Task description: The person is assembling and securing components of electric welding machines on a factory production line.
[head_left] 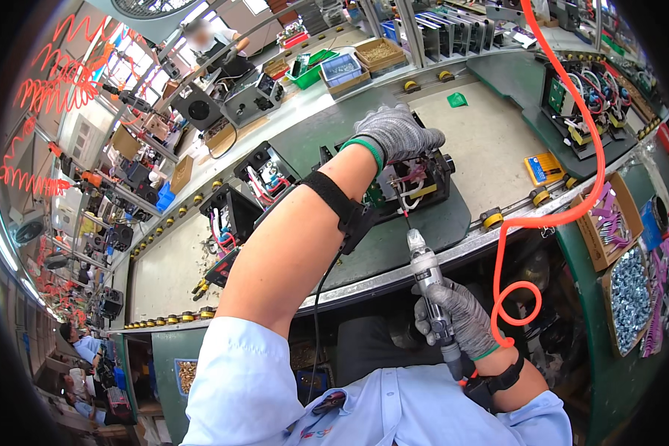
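My left hand [398, 135], in a grey knit glove with a green cuff, lies over the far side of a black open-sided electronic unit [432, 195], its fingers curled against the housing. A green circuit board and wires show inside the unit, partly covered by my forearm. Lower down, my right hand [464, 316], also gloved, is wrapped around a silver air screwdriver [428, 271]. The driver's thin bit points up into the unit's near side; whether it touches a screw is too small to tell. The unit stands on a dark green board [424, 229].
An orange air hose [550, 221] loops at the right. Similar units [234, 212] stand left on the roller-edged line, another [583, 100] at far right. Right of me are a carton of purple parts [609, 223] and a box of screws [627, 301]. A person [219, 44] works across the line.
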{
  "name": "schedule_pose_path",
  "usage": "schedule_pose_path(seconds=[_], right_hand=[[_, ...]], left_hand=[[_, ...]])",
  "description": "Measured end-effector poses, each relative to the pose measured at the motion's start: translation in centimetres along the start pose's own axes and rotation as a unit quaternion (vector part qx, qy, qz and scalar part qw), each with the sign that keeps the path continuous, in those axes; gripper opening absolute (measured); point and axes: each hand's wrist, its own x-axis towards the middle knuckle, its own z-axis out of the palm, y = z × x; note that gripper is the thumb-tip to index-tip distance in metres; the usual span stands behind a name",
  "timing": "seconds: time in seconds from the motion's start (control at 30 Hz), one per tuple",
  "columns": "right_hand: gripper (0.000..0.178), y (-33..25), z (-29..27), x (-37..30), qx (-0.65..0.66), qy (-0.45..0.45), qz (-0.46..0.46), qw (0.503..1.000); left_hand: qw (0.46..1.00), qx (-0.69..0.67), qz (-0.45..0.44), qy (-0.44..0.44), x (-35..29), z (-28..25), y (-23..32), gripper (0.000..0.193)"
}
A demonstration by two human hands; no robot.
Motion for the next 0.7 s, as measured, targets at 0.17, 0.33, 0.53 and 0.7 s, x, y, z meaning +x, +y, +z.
schedule_pose_path(seconds=[0.17, 0.33, 0.53, 0.7], right_hand=[[0.042, -1.5, -0.7, 0.5, -0.230, 0.047, -0.041, 0.971], [0.053, -1.1, -0.7, -0.2, -0.079, 0.023, -0.002, 0.997], [0.064, 0.1, 1.0, 0.1, 0.274, -0.115, 0.074, 0.952], [0.071, 0.1, 2.0, 0.1, 0.309, -0.133, 0.077, 0.939]], left_hand=[[1.000, 0.005, 0.001, -0.016, 0.0, -0.2, 0.0, 0.108], [0.999, -0.005, -0.006, -0.036, 0.0, -0.3, 0.0, 0.110], [1.000, 0.007, -0.019, -0.023, -0.3, -0.3, 0.2, 0.114], [1.000, 0.004, -0.011, -0.021, -0.7, -0.6, 0.2, 0.117]])
